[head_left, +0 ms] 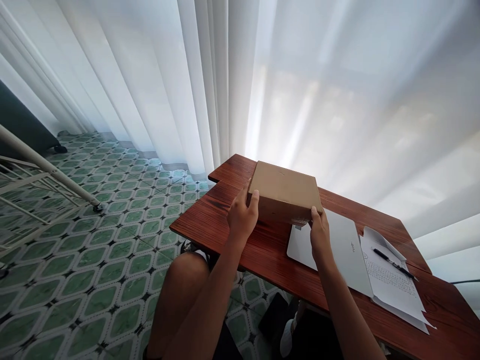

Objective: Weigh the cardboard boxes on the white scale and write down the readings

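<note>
Your L hand [243,214] & R hand [320,230] grasp cardboard box [287,186] at opp. ends; laptop [347,245] nr R hand, on wood tbl [210,220].

Floor tiling [125,280] is green with pale borders and small dark accents. White, translucent curtains [150,75] hang in folds beyond a reddish-brown wooden table [210,220]. Light passes through, brighter toward the right. A pale tubular rack [56,172] stands at left.

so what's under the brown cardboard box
Below the near side of the brown cardboard box, the reddish-brown wooden table and a silver laptop show. What lies directly beneath is covered; whether the box touches either cannot be told.
</note>
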Tool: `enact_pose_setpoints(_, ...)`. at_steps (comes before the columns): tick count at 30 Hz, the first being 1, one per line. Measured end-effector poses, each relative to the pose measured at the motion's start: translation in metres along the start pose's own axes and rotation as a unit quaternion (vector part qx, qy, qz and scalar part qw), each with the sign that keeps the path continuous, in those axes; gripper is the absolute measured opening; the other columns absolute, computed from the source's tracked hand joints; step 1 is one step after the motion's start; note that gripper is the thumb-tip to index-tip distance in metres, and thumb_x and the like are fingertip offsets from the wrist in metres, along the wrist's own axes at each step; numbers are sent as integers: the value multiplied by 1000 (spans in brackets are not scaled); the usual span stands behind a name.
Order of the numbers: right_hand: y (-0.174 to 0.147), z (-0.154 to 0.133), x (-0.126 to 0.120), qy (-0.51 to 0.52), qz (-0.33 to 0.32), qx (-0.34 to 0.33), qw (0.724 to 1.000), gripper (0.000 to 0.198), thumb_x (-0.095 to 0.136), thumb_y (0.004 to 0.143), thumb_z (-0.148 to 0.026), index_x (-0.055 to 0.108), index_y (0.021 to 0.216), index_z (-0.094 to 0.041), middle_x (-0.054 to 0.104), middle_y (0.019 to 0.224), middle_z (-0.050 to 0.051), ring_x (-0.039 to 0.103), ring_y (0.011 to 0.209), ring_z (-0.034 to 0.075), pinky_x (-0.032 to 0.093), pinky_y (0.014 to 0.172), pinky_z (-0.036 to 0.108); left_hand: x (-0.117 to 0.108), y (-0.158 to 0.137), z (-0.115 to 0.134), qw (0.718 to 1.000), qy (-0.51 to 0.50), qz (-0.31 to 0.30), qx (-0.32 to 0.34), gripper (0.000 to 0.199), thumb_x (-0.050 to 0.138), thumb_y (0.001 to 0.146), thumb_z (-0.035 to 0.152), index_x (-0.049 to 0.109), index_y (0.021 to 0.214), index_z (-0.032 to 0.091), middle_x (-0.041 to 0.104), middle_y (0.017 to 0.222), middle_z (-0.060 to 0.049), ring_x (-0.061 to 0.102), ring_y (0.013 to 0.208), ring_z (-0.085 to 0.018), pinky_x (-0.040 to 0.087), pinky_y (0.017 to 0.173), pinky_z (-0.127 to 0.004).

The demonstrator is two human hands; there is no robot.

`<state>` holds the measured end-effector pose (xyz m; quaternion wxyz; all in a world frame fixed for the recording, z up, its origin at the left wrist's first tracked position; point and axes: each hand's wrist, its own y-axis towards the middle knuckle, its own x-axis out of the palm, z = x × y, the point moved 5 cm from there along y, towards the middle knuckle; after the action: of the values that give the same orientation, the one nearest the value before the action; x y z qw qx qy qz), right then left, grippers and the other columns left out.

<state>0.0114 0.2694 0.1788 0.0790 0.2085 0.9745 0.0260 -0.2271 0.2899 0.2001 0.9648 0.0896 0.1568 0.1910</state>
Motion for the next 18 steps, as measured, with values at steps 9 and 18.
enact_pose_setpoints(9, -5, 7, 36, -6, -37, -13, 999, 63, 45, 94, -63, 52, 145, -27, 58, 147, 7, 53, 136, 27, 43, 114, 44, -15, 14, -22, 998, 8, 57, -33, 49, 48, 98, 50, 62, 139, 27, 63, 138, -11, 55, 130, -39, 42, 108, -57)
enact_pose_setpoints(18, -4, 21, 43, 5, -50, 9, 999, 60, 47, 94, -60, 53, 143, -25, 55, 150, 8, 49, 141, 27, 37, 120, 48, -14, 16, -31, 995, 30, 54, -78, 49, 46, 99, 45, 60, 142, 25, 62, 139, -12, 56, 128, -40, 42, 106, -58)
